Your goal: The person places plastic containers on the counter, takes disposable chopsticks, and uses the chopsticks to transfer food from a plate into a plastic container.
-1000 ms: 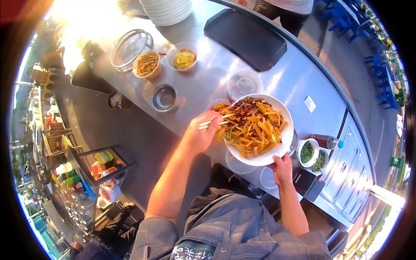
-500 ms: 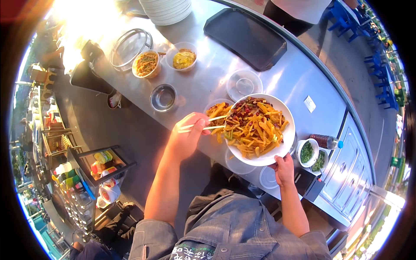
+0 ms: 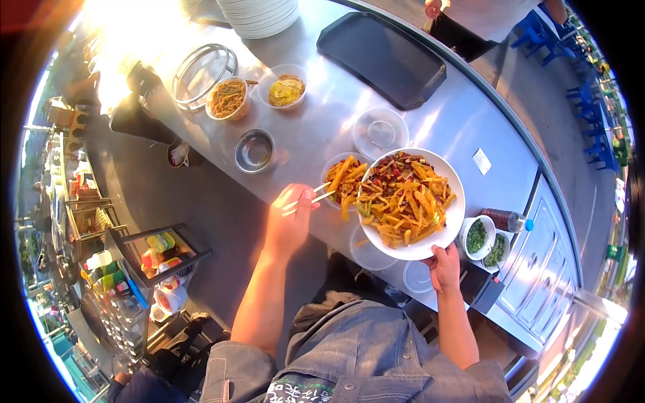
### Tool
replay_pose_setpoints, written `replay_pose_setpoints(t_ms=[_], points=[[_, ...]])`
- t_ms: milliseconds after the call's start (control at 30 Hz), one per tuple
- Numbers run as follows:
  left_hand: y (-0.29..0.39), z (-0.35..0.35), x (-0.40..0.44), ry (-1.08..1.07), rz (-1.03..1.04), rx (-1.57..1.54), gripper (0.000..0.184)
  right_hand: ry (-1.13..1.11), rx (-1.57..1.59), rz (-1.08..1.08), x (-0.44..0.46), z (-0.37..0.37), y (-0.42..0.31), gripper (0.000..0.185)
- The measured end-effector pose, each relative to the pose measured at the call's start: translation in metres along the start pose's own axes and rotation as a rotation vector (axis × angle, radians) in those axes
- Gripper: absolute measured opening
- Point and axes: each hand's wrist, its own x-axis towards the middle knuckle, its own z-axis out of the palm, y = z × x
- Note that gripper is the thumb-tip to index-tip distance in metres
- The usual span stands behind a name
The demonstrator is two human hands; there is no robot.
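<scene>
My left hand (image 3: pixel 289 213) is closed around a pair of pale chopsticks (image 3: pixel 310 200), whose tips point at a clear round tub (image 3: pixel 327 168) of fries. With its fingers on the near rim, my right hand (image 3: pixel 444 269) grips a white bowl (image 3: pixel 458 218), tilted toward that tub. Inside lie fries (image 3: pixel 413 215) mixed with dark red bits, probably chili. Some fries sit in the tub and at its edge, close to the bowl's left rim. A clear plastic lid or container (image 3: pixel 380 133) lies just beyond on the steel counter (image 3: pixel 322 121).
Farther left are two filled tubs (image 3: pixel 228 99), (image 3: pixel 283 87) and a small metal bowl (image 3: pixel 254 151). A black tray (image 3: pixel 381 59) lies at the back. Bowls of chopped greens (image 3: pixel 476 238) and a bottle (image 3: pixel 507 220) stand right. A person (image 3: pixel 474 23) is across the counter.
The chopsticks have drawn back left, away from the bowl. The bowl has shifted slightly right and down, and more fries show in the tub. A person's hand has appeared at the top.
</scene>
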Motion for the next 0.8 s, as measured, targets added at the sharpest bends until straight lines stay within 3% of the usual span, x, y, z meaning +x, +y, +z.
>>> replay_pose_setpoints(t_ms=[200,333,400,533,800], points=[[0.008,0.000,-0.005,-0.141,-0.104,0.063,0.023,0.001,0.017,-0.028,-0.003,0.003,-0.002,0.035],[-0.012,0.019,-0.004,-0.055,-0.296,-0.138,0.026,-0.008,0.024,-0.018,-0.001,0.000,0.000,0.036],[-0.012,0.021,-0.002,0.051,-0.533,-0.348,0.026,0.002,0.020,-0.019,0.000,-0.002,0.000,0.036],[-0.015,0.008,-0.005,0.136,-0.492,-0.540,0.026,0.001,0.018,-0.020,-0.003,-0.002,-0.002,0.036],[-0.022,0.031,0.009,0.082,-0.354,-0.481,0.026,0.069,0.044,-0.024,-0.006,0.002,-0.004,0.036]])
